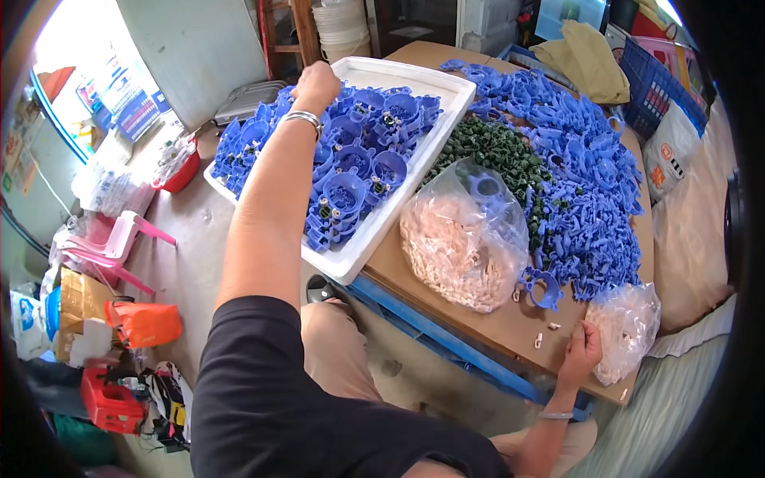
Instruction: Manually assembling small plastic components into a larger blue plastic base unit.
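From my remote station I am looking through the head view and taking the white tray [344, 261] as my landmark. Left of it, one red basin [182, 173] is sitting. The tray is carrying a crowded layer of glossy blue plastic cups [347, 193], round, with lugs at their rims; many are holding small bits, and they are overlapping too much for me to count. Most openings are facing upward, while the tray's long axis is running from near left to far right. Over its far side my left hand [315, 84] is bending down; its fingertips are hiding, so I cannot tell whether it is gripping anything.

Right of the tray, one larger clear bag [454, 255] of pale pieces is bulging, with one dark green heap [498, 151] lying behind it and one broad blue heap [586, 143] spreading farther right. One lone blue ring [550, 301] and at least four loose pale pieces [539, 341] are lying nearer me. Farthest from the tray, my right hand [584, 349] is curling narrowly beside one smaller clear bag [625, 334], whose long axis is pointing away from me; I cannot tell whether the fingers are holding a piece.
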### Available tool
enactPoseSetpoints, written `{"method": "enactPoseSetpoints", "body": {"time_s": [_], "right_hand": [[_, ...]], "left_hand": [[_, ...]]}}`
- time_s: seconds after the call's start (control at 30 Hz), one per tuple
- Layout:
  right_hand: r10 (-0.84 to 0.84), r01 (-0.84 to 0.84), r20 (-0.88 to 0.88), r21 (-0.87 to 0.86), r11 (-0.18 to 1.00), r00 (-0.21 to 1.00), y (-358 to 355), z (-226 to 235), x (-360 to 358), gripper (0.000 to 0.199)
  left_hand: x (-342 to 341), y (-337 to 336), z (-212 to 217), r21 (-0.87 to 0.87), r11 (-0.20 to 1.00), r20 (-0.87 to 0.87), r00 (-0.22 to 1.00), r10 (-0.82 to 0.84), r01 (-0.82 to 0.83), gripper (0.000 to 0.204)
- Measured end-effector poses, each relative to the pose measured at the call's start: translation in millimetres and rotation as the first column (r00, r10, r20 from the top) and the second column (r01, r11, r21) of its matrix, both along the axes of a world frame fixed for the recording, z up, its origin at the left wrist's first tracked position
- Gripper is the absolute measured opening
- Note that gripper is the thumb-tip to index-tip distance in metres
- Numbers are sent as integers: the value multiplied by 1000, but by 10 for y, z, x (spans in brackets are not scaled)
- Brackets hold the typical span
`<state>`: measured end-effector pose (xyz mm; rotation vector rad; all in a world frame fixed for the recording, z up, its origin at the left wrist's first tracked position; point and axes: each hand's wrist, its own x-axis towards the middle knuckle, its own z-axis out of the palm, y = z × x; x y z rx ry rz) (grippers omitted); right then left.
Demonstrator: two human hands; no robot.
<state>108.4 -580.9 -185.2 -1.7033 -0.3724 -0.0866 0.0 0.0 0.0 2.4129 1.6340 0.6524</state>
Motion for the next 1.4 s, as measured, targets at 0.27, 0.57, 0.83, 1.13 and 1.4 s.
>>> {"method": "enactPoseSetpoints", "body": {"time_s": [0.27, 0.57, 0.83, 1.13, 1.4], "right_hand": [[-36, 72, 195, -182, 981, 980, -77, -79, 73, 16], [-37, 58, 215, -92, 994, 976, 20, 38, 48, 13], [131, 116, 747, -269, 956, 651, 536, 596, 76, 13], [205, 343, 512, -773, 534, 834, 2112, 1297, 1826, 55], [106, 91, 92, -996, 13, 990, 2624, 1176, 2419, 86]], "left_hand": [[-311, -1414, 107, 362, 842, 679, 506, -532, 400, 19], [-465, -3540, -934, -112, 18, 970, 114, -216, 994, 17], [-505, -3332, -1393, -292, -251, 942, 231, -245, 923, 21], [-537, -3186, -1252, -185, -298, 955, 100, -278, 936, 20], [-562, -2999, -1148, -168, -318, 969, 98, -226, 933, 22]]}}
